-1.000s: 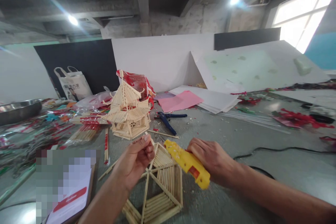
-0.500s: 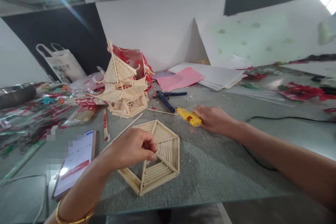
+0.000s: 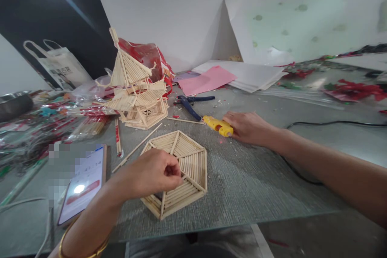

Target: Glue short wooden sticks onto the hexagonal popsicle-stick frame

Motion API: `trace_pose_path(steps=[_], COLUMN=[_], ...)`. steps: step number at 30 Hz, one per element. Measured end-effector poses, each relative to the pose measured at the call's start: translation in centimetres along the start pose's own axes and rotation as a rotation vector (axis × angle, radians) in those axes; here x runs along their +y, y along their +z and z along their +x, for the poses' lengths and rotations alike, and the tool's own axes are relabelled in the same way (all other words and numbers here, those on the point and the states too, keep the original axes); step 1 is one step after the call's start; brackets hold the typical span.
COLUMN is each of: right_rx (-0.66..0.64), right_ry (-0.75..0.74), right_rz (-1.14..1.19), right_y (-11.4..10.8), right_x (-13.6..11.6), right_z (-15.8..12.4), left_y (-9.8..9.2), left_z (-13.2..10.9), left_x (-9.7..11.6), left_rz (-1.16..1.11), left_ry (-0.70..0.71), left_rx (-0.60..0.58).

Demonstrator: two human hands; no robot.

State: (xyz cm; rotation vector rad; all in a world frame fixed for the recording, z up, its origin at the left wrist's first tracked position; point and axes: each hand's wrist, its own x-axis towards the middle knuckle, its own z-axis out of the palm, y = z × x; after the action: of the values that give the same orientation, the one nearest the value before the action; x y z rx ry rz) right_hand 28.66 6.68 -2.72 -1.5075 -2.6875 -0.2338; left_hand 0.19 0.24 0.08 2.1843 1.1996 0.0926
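Note:
My left hand (image 3: 154,171) is over a flat, many-sided panel of thin wooden sticks (image 3: 193,169), its thumb and fingers pinched together near the middle. Whatever the fingertips hold, if anything, is hidden. Several sections of the panel show rows of sticks; the hand covers part of its left side. Off to the right, my right hand (image 3: 248,127) is closed around the rear of a yellow glue gun (image 3: 218,125), which points left, low over the table. A single loose stick (image 3: 137,148) lies left of the panel.
A tiered stick pagoda (image 3: 136,92) stands behind the panel. Blue-handled pliers (image 3: 190,107) lie beyond the glue gun, near pink paper (image 3: 207,82). At left are a phone (image 3: 83,185) and bagged craft supplies (image 3: 87,125). A black cord (image 3: 332,122) runs along the right.
The camera view has tipped downward, so the scene sits higher. My left hand is slightly nearer the panel's front, covering more of the central gap. My right hand keeps the glue gun in about the same place.

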Motion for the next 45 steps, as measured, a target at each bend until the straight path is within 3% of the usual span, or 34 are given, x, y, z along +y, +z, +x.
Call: trace_pose_path(steps=[12,19,30,38,45], right_rx=[-0.005,-0.004,-0.047,-0.037,-0.07], right_ry=[-0.009,-0.004,0.012,-0.017,0.003], right_rz=[-0.024,-0.021,0.005,-0.007,0.003], right_y=[0.1,0.1,-0.3,-0.3,-0.4], right_x=[0.1,0.0,-0.1,-0.1,-0.1], right_z=[0.0,0.0,0.1,0.2,0.2], left_y=[-0.1,0.0,-0.1,-0.2,-0.3], left_z=[-0.1,0.2,0.5,0.4,0.5], left_x=[0.2,-0.3,0.5,0.7,0.7], left_rz=[0.01,0.144,0.298,0.312,0.353], left_ry=[-0.002,0.064,0.018,0.03,0.045], left_rx=[0.043,0.001,-0.02,-0.027,-0.104])
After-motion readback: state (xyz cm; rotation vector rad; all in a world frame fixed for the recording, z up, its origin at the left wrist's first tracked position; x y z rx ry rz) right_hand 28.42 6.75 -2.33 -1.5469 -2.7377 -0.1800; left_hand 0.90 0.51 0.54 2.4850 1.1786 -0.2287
